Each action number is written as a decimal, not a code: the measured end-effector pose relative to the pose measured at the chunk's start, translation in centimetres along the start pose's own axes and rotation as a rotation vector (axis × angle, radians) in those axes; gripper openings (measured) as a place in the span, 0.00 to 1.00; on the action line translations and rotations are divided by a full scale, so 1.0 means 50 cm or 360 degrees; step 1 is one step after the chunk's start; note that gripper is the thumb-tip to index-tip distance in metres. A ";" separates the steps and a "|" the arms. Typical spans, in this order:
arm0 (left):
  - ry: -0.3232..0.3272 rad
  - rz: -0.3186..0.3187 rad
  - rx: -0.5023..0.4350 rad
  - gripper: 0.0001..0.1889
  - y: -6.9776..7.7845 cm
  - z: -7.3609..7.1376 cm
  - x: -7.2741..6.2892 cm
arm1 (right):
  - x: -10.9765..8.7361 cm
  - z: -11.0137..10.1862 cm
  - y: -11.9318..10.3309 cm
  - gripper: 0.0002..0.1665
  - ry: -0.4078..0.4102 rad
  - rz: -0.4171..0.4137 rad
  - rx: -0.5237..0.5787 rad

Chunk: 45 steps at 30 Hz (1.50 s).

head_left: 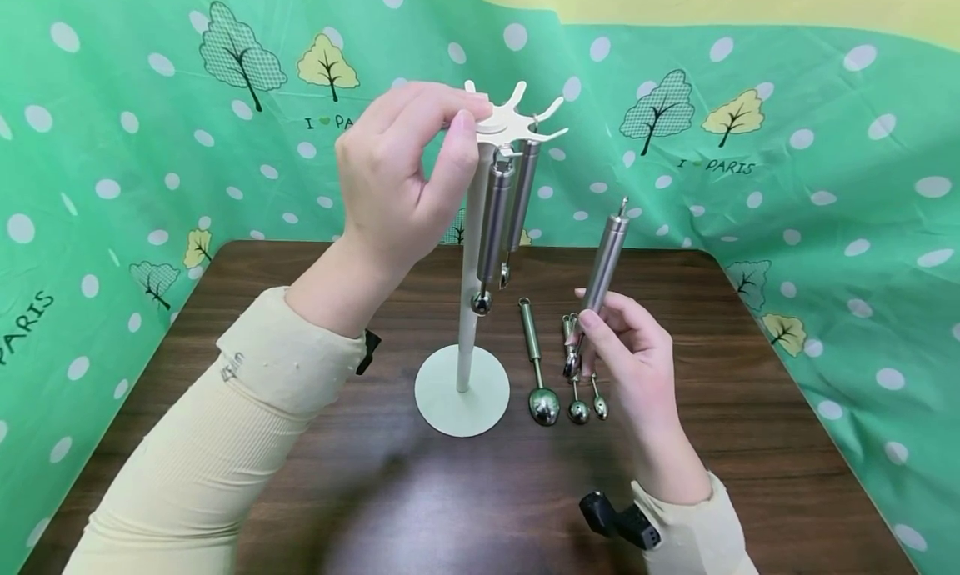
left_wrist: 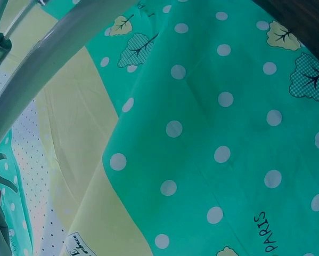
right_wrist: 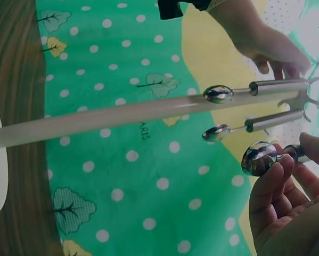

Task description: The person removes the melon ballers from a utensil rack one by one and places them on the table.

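Observation:
My left hand [head_left: 401, 162] grips the hooked top [head_left: 512, 125] of a white utensil stand from its left side, thumb and fingers at the edge. Two steel scoops hang from the hooks, a nearer scoop [head_left: 493, 221] and another scoop [head_left: 523, 192] just behind it. To the right of the stand, my right hand [head_left: 637, 358] pinches a third steel scoop [head_left: 606, 262] near the lower end of its handle, ring end up. Its shiny round bowl [right_wrist: 259, 158] points down and shows in front of the fingers in the right wrist view. The left wrist view misses the left hand's grip.
The stand's round base [head_left: 438, 404] rests on the dark wooden table [head_left: 360, 508]. Right of it lie a large scoop [head_left: 543, 404] and smaller scoops [head_left: 578, 411], partly behind the right hand. A green dotted cloth [head_left: 675, 83] hangs around the table.

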<state>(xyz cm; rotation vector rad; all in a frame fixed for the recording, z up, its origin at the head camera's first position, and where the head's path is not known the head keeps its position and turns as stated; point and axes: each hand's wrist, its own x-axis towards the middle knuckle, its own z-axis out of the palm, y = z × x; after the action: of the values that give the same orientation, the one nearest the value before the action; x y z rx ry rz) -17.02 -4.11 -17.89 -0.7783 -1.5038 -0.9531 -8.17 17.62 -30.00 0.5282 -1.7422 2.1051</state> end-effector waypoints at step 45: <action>0.0050 0.0032 -0.0010 0.16 -0.002 0.007 -0.002 | -0.061 -0.089 0.059 0.17 0.0291 0.0255 -0.0175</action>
<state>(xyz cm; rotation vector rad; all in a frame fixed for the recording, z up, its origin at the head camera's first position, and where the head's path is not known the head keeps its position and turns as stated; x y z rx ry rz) -17.25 -3.84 -18.01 -0.7785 -1.4637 -0.9514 -7.28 21.35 -34.79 0.1640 -1.8332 2.0733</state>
